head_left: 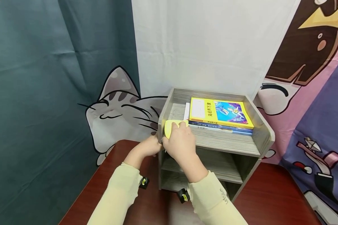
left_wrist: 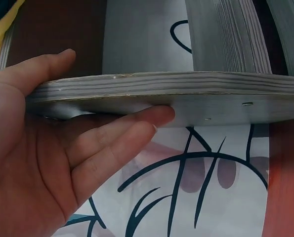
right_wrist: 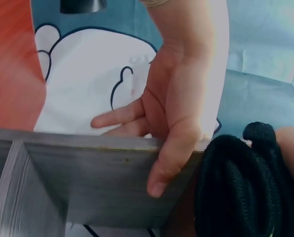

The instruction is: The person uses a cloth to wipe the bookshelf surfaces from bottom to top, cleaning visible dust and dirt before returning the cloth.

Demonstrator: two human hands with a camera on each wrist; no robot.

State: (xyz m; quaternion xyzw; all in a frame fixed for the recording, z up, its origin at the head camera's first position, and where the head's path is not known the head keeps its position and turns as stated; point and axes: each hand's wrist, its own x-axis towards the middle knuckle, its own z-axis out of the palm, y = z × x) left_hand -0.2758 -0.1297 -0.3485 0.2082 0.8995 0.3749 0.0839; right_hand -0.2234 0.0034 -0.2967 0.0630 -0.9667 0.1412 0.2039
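Observation:
My left hand (head_left: 150,146) grips the left side panel of a small grey wood-grain shelf (head_left: 228,142). In the left wrist view its thumb lies along the inner face, and the fingers (left_wrist: 112,143) lie along the outer face. My right hand (head_left: 181,142) holds a folded cloth (head_left: 171,126) at the upper front edge of that same panel. The cloth looks yellow in the head view; its dark, bunched side (right_wrist: 235,187) shows in the right wrist view. The right hand's fingers bend over the cloth, while its palm is hidden.
A stack of books with a yellow book (head_left: 200,109) on top lies on the shelf's upper level. The shelf stands on a red-brown table (head_left: 281,193). Behind hang cartoon-printed curtains (head_left: 101,37). Lower compartments open toward me.

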